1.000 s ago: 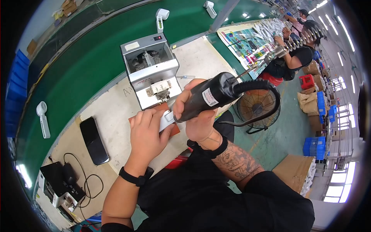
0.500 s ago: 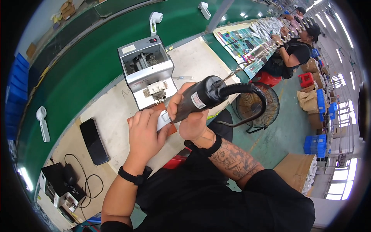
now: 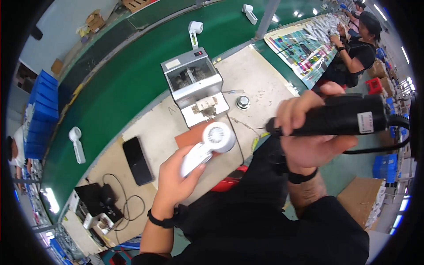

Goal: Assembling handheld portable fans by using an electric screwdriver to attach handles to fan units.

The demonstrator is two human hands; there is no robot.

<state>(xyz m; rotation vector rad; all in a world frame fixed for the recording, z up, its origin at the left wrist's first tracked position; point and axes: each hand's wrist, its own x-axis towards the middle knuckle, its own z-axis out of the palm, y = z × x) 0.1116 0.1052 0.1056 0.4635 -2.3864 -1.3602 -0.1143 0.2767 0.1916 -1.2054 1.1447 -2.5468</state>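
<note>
My left hand [image 3: 176,179] grips the handle of a small white handheld fan [image 3: 212,143], its round head with the grille tilted up and to the right above the bench. My right hand [image 3: 309,132] holds a black electric screwdriver [image 3: 340,115] lying roughly level, tip pointing left, its black cable looping off to the right. The screwdriver tip is apart from the fan, a short way to its right. A brown mat [image 3: 190,138] lies on the bench under the fan.
A grey screw-feeder box [image 3: 194,84] stands beyond the fan, a small round metal part [image 3: 242,102] beside it. A black phone [image 3: 138,160] lies left. Other white fans [image 3: 77,143] [image 3: 194,32] rest on the green conveyor belt [image 3: 119,88]. A seated person [image 3: 357,48] works at the right.
The screwdriver has lifted off the fan and swung right to a level position. My left hand has drawn the fan away, its round head now in plain view.
</note>
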